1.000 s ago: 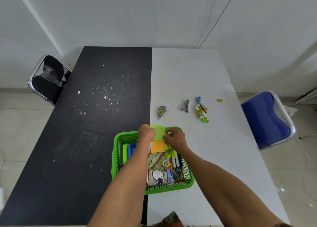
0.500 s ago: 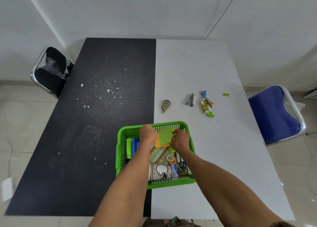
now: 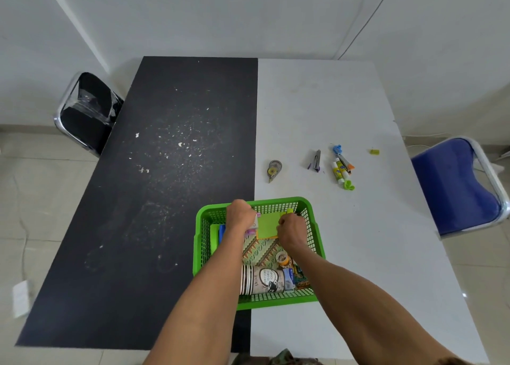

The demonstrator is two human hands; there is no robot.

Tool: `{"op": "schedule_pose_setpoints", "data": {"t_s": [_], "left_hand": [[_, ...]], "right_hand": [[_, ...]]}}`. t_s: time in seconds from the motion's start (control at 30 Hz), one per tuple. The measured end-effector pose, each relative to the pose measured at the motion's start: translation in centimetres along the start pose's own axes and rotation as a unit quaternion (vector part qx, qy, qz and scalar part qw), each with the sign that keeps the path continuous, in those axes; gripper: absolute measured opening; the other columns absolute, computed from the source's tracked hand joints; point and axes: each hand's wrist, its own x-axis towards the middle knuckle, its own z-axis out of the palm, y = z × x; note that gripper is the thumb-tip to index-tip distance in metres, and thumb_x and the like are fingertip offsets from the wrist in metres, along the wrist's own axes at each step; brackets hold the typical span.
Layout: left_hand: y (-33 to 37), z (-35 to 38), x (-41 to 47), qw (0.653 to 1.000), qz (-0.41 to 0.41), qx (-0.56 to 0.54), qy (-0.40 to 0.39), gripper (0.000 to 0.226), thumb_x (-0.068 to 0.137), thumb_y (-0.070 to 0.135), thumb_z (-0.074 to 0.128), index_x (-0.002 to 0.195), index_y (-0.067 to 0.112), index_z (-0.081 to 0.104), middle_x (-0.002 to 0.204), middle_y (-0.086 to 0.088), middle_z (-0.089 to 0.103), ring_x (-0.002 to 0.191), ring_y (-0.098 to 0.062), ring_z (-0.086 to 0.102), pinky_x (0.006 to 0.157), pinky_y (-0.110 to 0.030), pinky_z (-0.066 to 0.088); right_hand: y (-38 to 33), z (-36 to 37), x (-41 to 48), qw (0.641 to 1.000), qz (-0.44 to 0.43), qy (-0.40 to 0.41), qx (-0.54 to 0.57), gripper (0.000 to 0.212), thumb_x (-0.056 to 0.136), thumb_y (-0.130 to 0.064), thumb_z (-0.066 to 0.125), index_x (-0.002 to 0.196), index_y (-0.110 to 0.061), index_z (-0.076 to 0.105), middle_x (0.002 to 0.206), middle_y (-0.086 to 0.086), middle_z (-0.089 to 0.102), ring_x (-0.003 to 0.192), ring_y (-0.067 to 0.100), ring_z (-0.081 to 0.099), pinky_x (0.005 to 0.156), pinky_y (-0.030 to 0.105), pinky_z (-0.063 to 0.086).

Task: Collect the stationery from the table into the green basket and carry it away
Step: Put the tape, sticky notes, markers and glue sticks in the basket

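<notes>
Both in the green basket (image 3: 278,201): left hand (image 3: 240,215) and right hand (image 3: 292,228) pinch the sticky-note pad (image 3: 266,225). I'd call it partly done. Correction tape (image 3: 274,170), grey-purple tool (image 3: 315,160), glue sticks (image 3: 340,168) and green bit (image 3: 374,152) wait on the counter (image 3: 358,226).

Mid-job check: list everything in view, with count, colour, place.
basket: one, green, across the table's black-white seam.
sticky notes: one pad, green over orange, basket's far end.
paper cups: one stack, white, basket's near end.
tape roll: one, yellowish, in basket.
correction tape: one, grey, white half.
small tool: one, grey-purple, white half.
pens and glue sticks: one cluster, mixed, white half.
table: one, black and white halves.
chairs: two, black chair left, blue chair right.
left hand: one, beside notes, grip hidden.
right hand: one, pinching notes.
</notes>
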Motion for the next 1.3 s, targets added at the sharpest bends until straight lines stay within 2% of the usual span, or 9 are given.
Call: {"op": "schedule_pose_setpoints", "data": {"t_s": [0.13,0.3,0.43,0.57,0.73,0.97,1.13,1.2,1.3], "left_hand": [[0.3,-0.3,-0.3,1.000,0.006,0.007,0.005,0.033,0.088,-0.008,0.043,0.058,0.005,0.045,0.108,-0.034,0.060,0.056,-0.016,0.054,0.027,-0.012,0.031],[0.4,-0.3,-0.1,1.000,0.003,0.009,-0.001,0.024,0.093,-0.003,0.044,0.070,0.004,0.050,0.105,-0.028,0.064,0.054,-0.013,0.051,0.027,-0.013,0.031],[0.2,0.0,0.2,1.000,-0.006,0.010,-0.010,0.022,0.094,-0.001,0.044,0.075,0.003,0.055,0.089,-0.020,0.064,0.053,-0.013,0.050,0.026,-0.012,0.029],[0.2,0.1,0.4,1.000,-0.009,0.018,-0.007,0.023,0.094,0.001,0.045,0.076,0.002,0.058,0.076,-0.010,0.057,0.052,-0.012,0.052,0.025,-0.012,0.028],[0.0,0.3,0.7,1.000,-0.011,0.012,-0.002,0.021,0.095,0.004,0.048,0.080,0.000,0.062,0.072,-0.006,0.057,0.052,-0.013,0.055,0.026,-0.013,0.031],[0.5,0.5,1.0,1.000,0.002,0.022,0.001,0.021,0.091,0.000,0.048,0.072,0.001,0.056,0.067,-0.009,0.053,0.051,-0.015,0.052,0.026,-0.013,0.029],[1.0,0.8,1.7,0.997,0.032,0.066,0.025,0.024,0.085,-0.002,0.048,0.067,-0.001,0.063,0.072,-0.010,0.063,0.065,-0.022,0.058,0.062,-0.033,0.052],[1.5,1.2,1.8,0.995,0.048,0.075,0.046,0.028,0.083,-0.004,0.045,0.059,0.004,0.056,0.066,-0.008,0.059,0.059,-0.020,0.055,0.060,-0.034,0.051],[2.6,1.3,2.2,0.992,0.077,0.058,0.080,0.026,0.086,-0.001,0.046,0.075,0.005,0.069,0.081,-0.007,0.067,0.070,-0.021,0.063,0.065,-0.035,0.057]], "right_hand": [[-0.3,0.2,0.0,0.998,-0.014,-0.018,-0.051,0.008,0.085,-0.003,0.063,0.079,-0.004,0.069,0.078,0.011,0.068,0.071,0.023,0.064,0.058,0.026,0.046],[-0.3,0.4,-0.4,0.995,-0.049,-0.020,-0.089,0.026,0.083,0.011,0.053,0.070,-0.012,0.053,0.074,0.007,0.055,0.064,0.018,0.050,0.056,0.026,0.039],[-0.2,0.6,-0.4,0.989,-0.075,-0.044,-0.118,0.020,0.086,0.009,0.054,0.100,-0.003,0.063,0.111,0.011,0.058,0.084,0.021,0.058,0.069,0.026,0.045],[-0.3,0.8,-0.6,0.981,-0.116,-0.066,-0.142,0.027,0.085,0.007,0.059,0.110,-0.002,0.059,0.123,0.011,0.051,0.100,0.024,0.059,0.080,0.027,0.049],[-0.5,1.4,-0.8,0.975,-0.144,-0.075,-0.153,0.027,0.088,0.008,0.055,0.112,-0.001,0.058,0.119,0.013,0.054,0.102,0.023,0.056,0.088,0.029,0.051],[-0.7,1.1,-0.6,0.975,-0.155,-0.076,-0.139,0.026,0.086,0.011,0.054,0.110,0.001,0.059,0.116,0.015,0.056,0.099,0.026,0.058,0.083,0.030,0.051],[-0.5,0.3,-0.3,0.977,-0.152,-0.084,-0.123,0.024,0.085,0.011,0.049,0.104,0.003,0.061,0.109,0.019,0.060,0.094,0.029,0.058,0.076,0.031,0.047],[-0.5,-0.3,0.0,0.981,-0.151,-0.086,-0.091,0.022,0.083,0.009,0.047,0.096,0.003,0.064,0.102,0.018,0.064,0.088,0.030,0.059,0.068,0.030,0.046],[-0.4,-1.4,1.0,0.982,-0.174,-0.056,-0.038,0.020,0.079,0.003,0.047,0.079,0.000,0.067,0.081,0.017,0.068,0.078,0.034,0.063,0.065,0.037,0.052]]}}
